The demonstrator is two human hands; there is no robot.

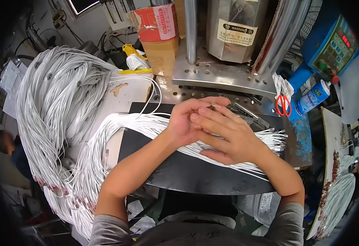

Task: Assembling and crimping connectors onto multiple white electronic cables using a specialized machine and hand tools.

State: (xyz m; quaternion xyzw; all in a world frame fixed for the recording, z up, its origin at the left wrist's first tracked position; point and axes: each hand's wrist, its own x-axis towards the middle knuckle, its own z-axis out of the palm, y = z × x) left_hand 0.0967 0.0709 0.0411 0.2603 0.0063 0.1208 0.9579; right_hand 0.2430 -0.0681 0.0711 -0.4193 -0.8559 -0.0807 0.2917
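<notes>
My two hands meet above a bundle of white cables (146,125) on a black mat (187,180). My left hand (183,123) is turned palm inward, its fingers stretched toward the press. Across its palm and fingers lies my right hand (230,137), back upward, with fingers extended and apart. The fingertips overlap, so part of the left fingers is hidden. A small pale spot shows between the fingertips, too small to identify. Neither hand grips the cables below. The bundle's metal connector ends (276,139) lie to the right of my right hand.
A metal press (224,76) with posts and a clear guard stands ahead. Coiled grey-white cables (60,90) are heaped at left. Red-handled scissors (283,105), a blue spray can (313,97) and a control box (335,45) are at right. A cardboard box (159,53) stands behind.
</notes>
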